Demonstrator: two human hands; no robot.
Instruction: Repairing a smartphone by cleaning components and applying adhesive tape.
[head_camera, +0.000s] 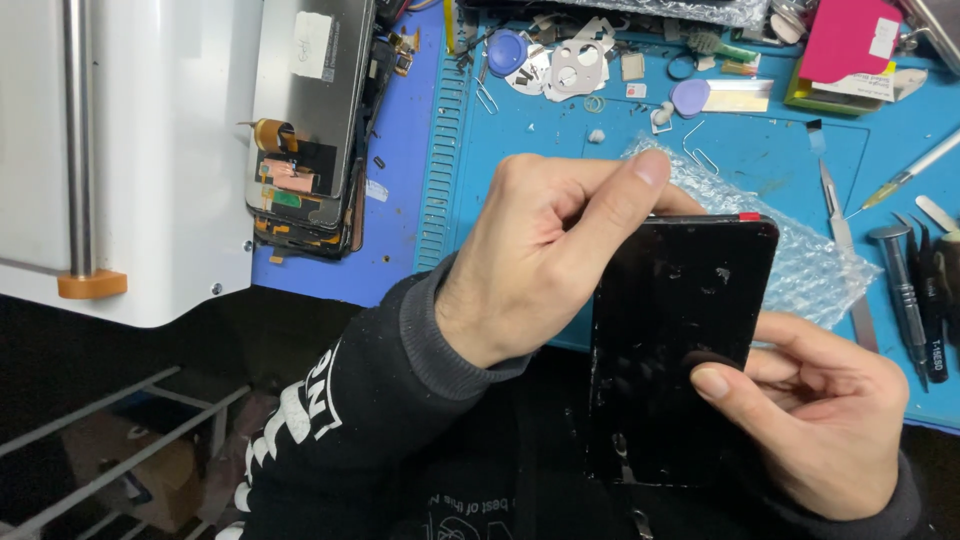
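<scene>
Phone (680, 340) pinched between both hands: left hand (545, 255) at ten o'clock, right hand (815, 400) at four; glass intact, unopened.

From my remote seat I count: two hands, left hand (545, 255) and right hand (820, 410); one black phone (675, 340) between them; one sheet of bubble wrap (810, 265) behind it; one blue work mat (760, 150); one stack of stripped display panels (310, 110) far left, number in the stack unclear; one white machine (130, 150) at the left edge; one pink box (848, 40) far right; two round purple-blue caps (507, 50); one pair of tweezers (840, 230); one syringe (905, 175); one screwdriver (900, 285) near right.
</scene>
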